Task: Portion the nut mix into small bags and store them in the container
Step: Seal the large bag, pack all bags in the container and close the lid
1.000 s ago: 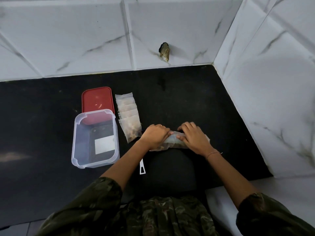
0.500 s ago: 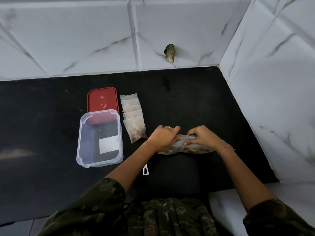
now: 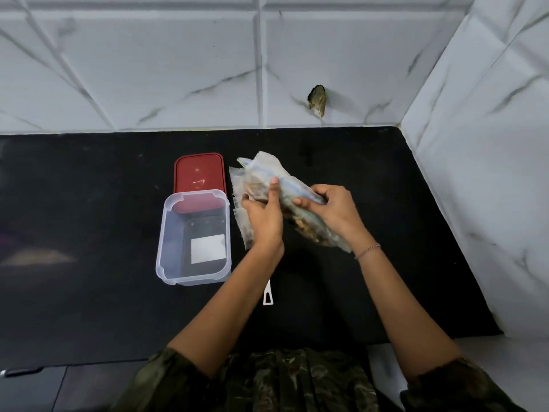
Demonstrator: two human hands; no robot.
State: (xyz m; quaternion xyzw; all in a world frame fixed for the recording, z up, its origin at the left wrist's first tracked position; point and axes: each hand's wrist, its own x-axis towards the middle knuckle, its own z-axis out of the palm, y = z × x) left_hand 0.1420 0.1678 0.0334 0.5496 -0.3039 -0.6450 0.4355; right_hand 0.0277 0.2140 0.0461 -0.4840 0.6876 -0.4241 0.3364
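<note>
The black surface [image 3: 89,203] lies bare and wide on the left, from the white tiled back wall [image 3: 148,69] to its near edge by the person's body. Next comes the clear container [image 3: 170,239], open and upright, with a white label showing through its bottom. Its far rim overlaps the near end of the red lid [image 3: 199,173], which lies flat behind it. Just right of both, a row of small bags [image 3: 237,185] lies on the surface, partly hidden behind the left hand [image 3: 263,215]. That hand is curled round the large nut mix bag [image 3: 267,171], thumb pressed on its front, holding it above the small bags. The right hand [image 3: 332,209] pinches the same bag lower down, fingers closed on the plastic, a thin bracelet [image 3: 368,250] at the wrist. A small white plastic piece [image 3: 268,295] shows on the surface below the left forearm, near the front edge. Right of the hands, bare surface runs to the tiled side wall [image 3: 490,173].
</note>
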